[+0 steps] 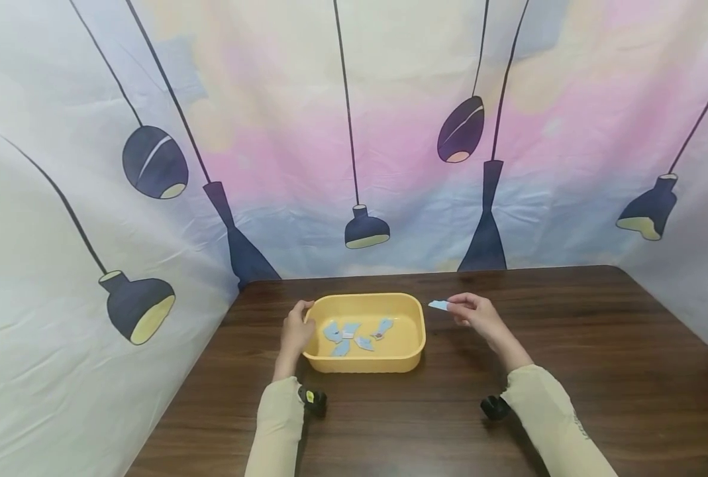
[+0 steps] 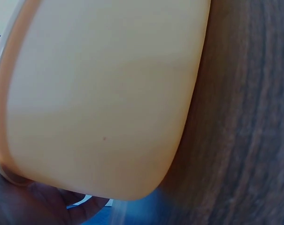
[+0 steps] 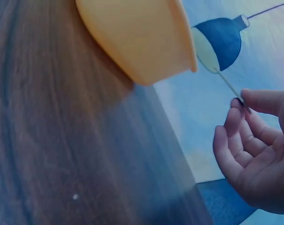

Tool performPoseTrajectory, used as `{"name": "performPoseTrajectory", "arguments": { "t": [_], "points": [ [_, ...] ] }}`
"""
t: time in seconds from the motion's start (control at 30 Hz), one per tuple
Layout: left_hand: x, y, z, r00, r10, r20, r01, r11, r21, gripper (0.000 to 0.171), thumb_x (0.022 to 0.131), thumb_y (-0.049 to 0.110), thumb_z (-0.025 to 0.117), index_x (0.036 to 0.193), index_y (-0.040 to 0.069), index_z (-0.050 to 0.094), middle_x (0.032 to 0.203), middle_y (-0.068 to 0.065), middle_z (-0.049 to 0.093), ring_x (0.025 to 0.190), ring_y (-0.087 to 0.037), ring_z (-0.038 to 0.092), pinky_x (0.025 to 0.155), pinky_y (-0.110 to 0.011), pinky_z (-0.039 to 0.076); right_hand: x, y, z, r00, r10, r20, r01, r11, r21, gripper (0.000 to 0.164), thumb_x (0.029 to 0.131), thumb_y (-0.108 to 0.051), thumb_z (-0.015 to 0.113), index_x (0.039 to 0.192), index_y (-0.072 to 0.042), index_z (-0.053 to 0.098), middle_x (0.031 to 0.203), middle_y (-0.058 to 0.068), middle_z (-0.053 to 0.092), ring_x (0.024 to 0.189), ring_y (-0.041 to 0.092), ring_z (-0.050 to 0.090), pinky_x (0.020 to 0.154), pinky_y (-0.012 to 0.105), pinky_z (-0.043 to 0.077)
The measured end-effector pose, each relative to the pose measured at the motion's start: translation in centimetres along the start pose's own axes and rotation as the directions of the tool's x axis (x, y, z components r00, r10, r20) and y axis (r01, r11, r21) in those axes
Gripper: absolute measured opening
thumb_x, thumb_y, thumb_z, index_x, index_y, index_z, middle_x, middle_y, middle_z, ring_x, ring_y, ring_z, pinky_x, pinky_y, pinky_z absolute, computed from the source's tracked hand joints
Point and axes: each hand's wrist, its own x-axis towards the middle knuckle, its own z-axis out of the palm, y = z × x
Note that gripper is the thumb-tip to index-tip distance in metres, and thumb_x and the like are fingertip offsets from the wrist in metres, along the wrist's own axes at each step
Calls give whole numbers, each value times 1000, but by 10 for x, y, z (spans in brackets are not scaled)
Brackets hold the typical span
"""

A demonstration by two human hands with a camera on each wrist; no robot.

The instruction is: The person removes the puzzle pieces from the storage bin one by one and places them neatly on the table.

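Observation:
A yellow plastic basin (image 1: 362, 365) stands on the table, with several flat, jagged light blue pieces (image 1: 332, 332) scattered over its floor. At its left end my left hand (image 1: 297, 329) grips the rim; in the left wrist view the basin's outer wall (image 2: 109, 93) fills most of the picture, and fingers (image 2: 85, 209) curl below its edge. Just off the basin's right end, my right hand (image 1: 477, 317) pinches another light blue flat piece (image 1: 438, 305) between thumb and fingers. This piece (image 3: 231, 85) appears edge-on in the right wrist view, above the table.
The dark wood-grain table (image 1: 389, 424) runs back to a cloth backdrop (image 1: 306, 132) printed with hanging lamps. Black wrist devices (image 1: 313, 401) sit by both pale yellow sleeves (image 1: 276, 424).

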Motion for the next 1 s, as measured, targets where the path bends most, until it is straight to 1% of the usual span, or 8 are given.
{"name": "performPoseTrajectory", "arguments": {
  "t": [0.07,0.17,0.3,0.43,0.6,0.7,0.83,1.0],
  "points": [
    [0,-1,1,1000,-3,1,3,1000,9,40,90,4,50,130,7,58,125,-24,63,94,-31,63,76,-40,51,-1,4,-1,999,32,21,-31,999,-20,40,94,-21,63,120,9,56,87,-5,67,78,9,60,76,25,54],
    [0,-2,2,1000,-3,7,3,1000,10,41,90,4,50,130,6,58,123,-24,64,91,-30,62,74,-38,50,-2,11,-3,995,76,58,-73,996,-48,41,94,-21,63,120,9,56,89,0,68,78,10,60,75,25,54],
    [0,-3,2,1000,0,13,0,1000,-9,41,91,4,50,131,5,57,125,-24,63,90,-30,62,72,-36,50,-2,21,-4,987,140,85,-132,987,-94,38,93,-20,63,117,9,58,86,1,65,77,10,59,73,24,54],
    [0,-3,1,1000,-1,21,2,1000,-26,40,92,3,50,132,5,56,126,-24,62,91,-30,62,72,-35,50,-1,29,-5,978,181,103,-161,972,-172,33,93,-19,63,114,7,60,84,2,63,77,12,57,71,25,53],
    [1,-1,-1,1000,-11,29,12,999,-32,41,92,3,49,133,5,56,122,-25,63,88,-29,61,70,-34,50,-2,32,-3,978,171,116,-140,962,-235,30,93,-18,62,110,7,62,85,5,65,78,14,56,70,26,51],
    [1,-1,-2,999,-16,32,17,999,-30,41,92,4,49,133,5,55,122,-25,63,87,-29,61,69,-33,49,-1,33,-1,980,167,106,-138,962,-237,27,92,-16,63,107,6,63,81,3,63,75,13,55,67,25,49],
    [3,-3,-2,999,-17,31,18,1000,-24,41,92,4,49,133,6,56,121,-24,63,90,-29,61,72,-34,50,0,35,1,983,161,83,-137,961,-242,23,91,-13,64,103,6,64,75,0,57,69,12,51,63,24,46],
    [3,-2,-1,1000,-11,27,12,1000,-17,41,92,5,49,133,6,56,119,-23,64,90,-29,61,73,-35,50,-1,35,1,990,126,68,-105,960,-261,20,90,-10,63,100,8,64,71,0,53,63,11,47,58,24,42]
  ]
}}
